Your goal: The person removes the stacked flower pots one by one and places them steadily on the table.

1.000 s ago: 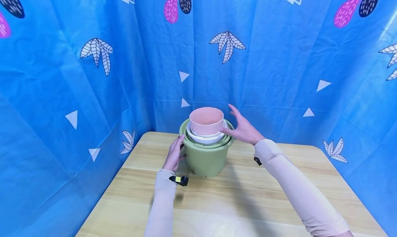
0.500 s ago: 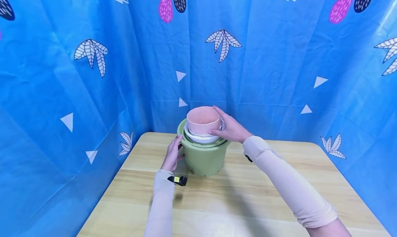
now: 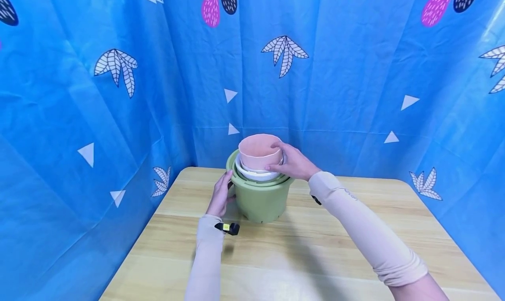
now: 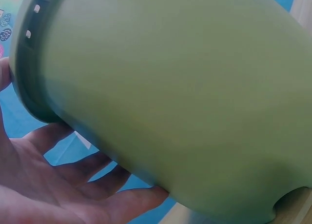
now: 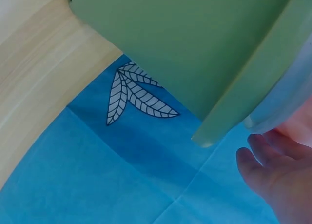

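Observation:
Nested flower pots stand upright on the table: a large green pot outermost, a white pot inside it, and a pink pot with a wavy rim on top. My left hand holds the green pot at its left side; in the left wrist view its thumb meets the rim while the fingers lie against the wall below. On the right, my right hand pinches the pink pot's rim, thumb outside and a finger over the edge inside. The right wrist view shows the curled fingers near the white rim.
The pots stand on a light wooden table near its back edge. Blue patterned curtains hang behind and along both sides. A black wrist camera is strapped below my left hand.
My right hand has moved left onto the pink pot, and its fingers have bent over the rim. The left hand keeps its place on the green pot.

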Motion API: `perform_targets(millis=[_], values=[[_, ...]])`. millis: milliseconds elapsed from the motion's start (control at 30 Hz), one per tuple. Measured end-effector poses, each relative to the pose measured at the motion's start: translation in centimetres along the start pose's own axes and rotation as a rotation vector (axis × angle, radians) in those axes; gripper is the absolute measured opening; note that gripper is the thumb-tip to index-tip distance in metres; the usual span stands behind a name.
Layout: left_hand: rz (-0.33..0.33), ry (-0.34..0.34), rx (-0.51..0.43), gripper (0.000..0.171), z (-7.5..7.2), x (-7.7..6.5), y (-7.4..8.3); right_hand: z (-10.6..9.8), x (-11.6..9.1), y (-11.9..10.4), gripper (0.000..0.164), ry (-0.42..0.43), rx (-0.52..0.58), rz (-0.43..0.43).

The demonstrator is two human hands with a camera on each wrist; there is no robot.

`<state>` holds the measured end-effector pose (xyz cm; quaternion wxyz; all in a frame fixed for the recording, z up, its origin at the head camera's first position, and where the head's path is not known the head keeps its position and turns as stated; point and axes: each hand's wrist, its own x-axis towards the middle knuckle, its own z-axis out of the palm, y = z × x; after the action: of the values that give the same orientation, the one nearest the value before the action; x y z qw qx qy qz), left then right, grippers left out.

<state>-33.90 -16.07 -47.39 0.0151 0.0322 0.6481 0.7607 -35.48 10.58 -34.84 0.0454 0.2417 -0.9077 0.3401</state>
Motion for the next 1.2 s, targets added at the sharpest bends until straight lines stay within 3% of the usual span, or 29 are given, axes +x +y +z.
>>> perform_targets(millis=[167, 600, 833, 1200], values=[[-0.002, -0.013, -0.001, 0.071, 0.1, 0.1, -0.3, -0.1, -0.3, 0.2, 0.063, 0.02, 0.002, 0.019], [0.019, 0.009, 0.0, 0.068, 0.1, 0.3, 0.3, -0.4, 0.3, -0.7, 0.056, 0.093, -0.005, -0.01], [0.008, -0.005, -0.007, 0.068, 0.3, 0.4, 0.2, -1.5, 0.0, -1.2, 0.057, 0.14, 0.066, 0.006], [-0.006, -0.006, 0.0, 0.068, 0.1, 0.4, -0.1, -2.6, -0.5, -2.0, 0.056, 0.239, 0.132, -0.036]])
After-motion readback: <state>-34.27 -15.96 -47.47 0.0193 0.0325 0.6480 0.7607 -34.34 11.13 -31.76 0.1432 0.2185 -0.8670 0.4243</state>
